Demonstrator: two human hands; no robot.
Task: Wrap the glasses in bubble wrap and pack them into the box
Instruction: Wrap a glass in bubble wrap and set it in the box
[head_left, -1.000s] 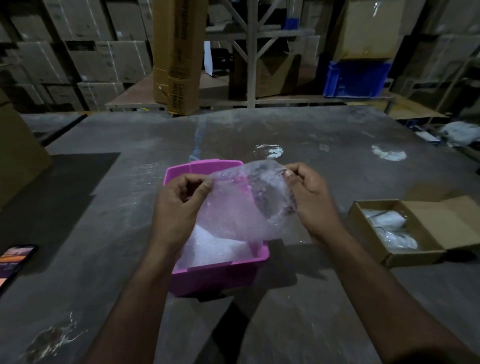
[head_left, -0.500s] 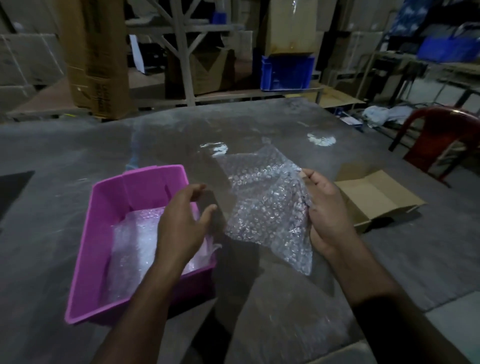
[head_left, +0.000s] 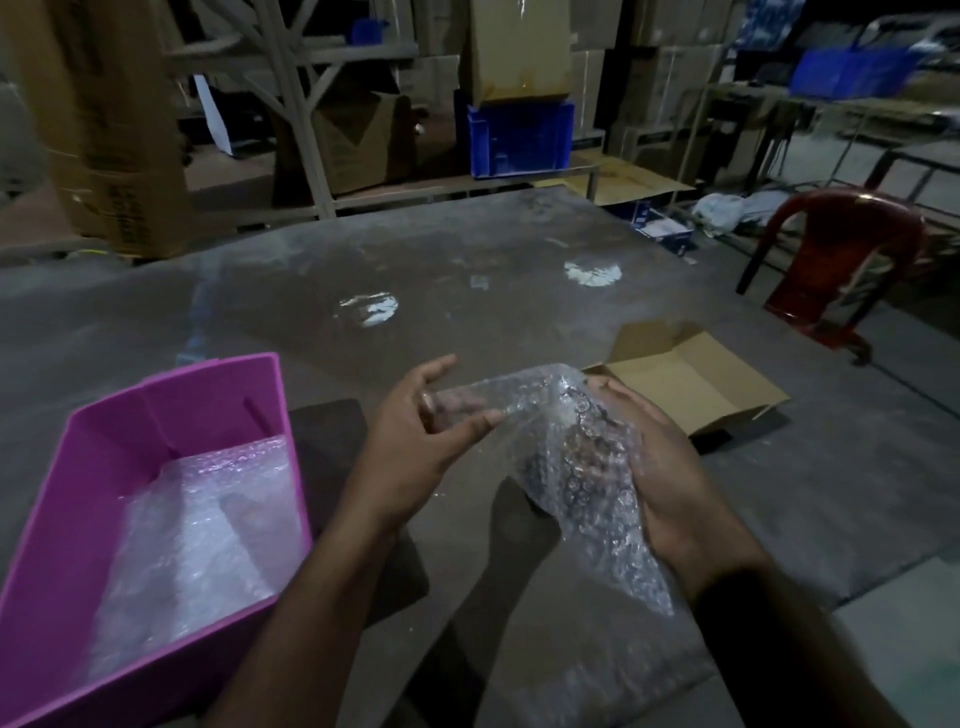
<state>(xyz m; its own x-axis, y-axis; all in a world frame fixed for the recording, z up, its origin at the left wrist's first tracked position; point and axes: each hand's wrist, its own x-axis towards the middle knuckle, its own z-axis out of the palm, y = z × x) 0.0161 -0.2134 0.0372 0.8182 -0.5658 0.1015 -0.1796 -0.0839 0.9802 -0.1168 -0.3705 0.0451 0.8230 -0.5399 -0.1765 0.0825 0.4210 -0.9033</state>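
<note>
From the head camera, both hands are working a sheet of bubble wrap (head_left: 576, 457) above the grey counter (head_left: 467, 291). The left hand (head_left: 415, 441) is pinching the sheet's upper left edge between thumb and fingers, the fingers only lightly bent. The right hand (head_left: 660, 473) is lying under the sheet's right side, palm turned up, its fingers curling round the bunched plastic and gripping it. The wrap is bunching between the two hands and trailing down toward the right wrist. Something darker is showing through the plastic against the right palm, but whether it is a glass cannot be told.

A pink bin (head_left: 156, 415) is sitting on the counter to the left, just beside the left forearm, and more bubble wrap sheets (head_left: 197, 530) are lying inside it. An open cardboard box (head_left: 691, 379) is resting on the counter just beyond the right hand, its flaps spread outward; what is inside it is hidden by the hand and wrap.

Off the counter's right corner a red plastic chair (head_left: 841, 260) is standing. Beyond the far edge, wooden shelving is holding a blue crate (head_left: 519, 135) among stacked brown cartons (head_left: 519, 47), and the whole room is looking dim.
</note>
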